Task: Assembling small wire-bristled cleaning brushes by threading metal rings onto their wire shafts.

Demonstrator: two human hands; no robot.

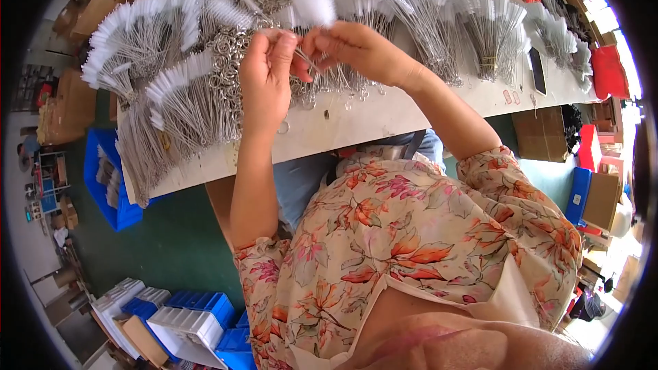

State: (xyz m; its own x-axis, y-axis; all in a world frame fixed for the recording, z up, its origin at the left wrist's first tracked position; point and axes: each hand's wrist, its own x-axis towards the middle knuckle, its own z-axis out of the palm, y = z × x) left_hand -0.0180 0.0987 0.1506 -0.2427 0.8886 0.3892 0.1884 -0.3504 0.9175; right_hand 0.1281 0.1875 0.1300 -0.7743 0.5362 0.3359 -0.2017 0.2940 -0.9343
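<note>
Both of my hands are raised close together over the near side of the table. My left hand (267, 75) is closed, its thumb and fingers pinching the thin wire stem of a white-bristled brush. Facing it, my right hand (363, 51) pinches at the same wire, with the fingertips almost meeting. A fluffy white brush head (313, 4) shows just beyond the fingers; whether it belongs to the held stem is hard to see. Beside my left hand lies a heap of metal split rings (228, 55). Wire ends between the fingers are partly hidden.
Bundles of white wire brushes (144, 34) cover much of the table (356, 120), with more brush bundles (488, 20) to the right. A dark phone (537, 70) lies near the right edge. Blue bins (110, 185) and a cardboard box (541, 136) stand beside the table.
</note>
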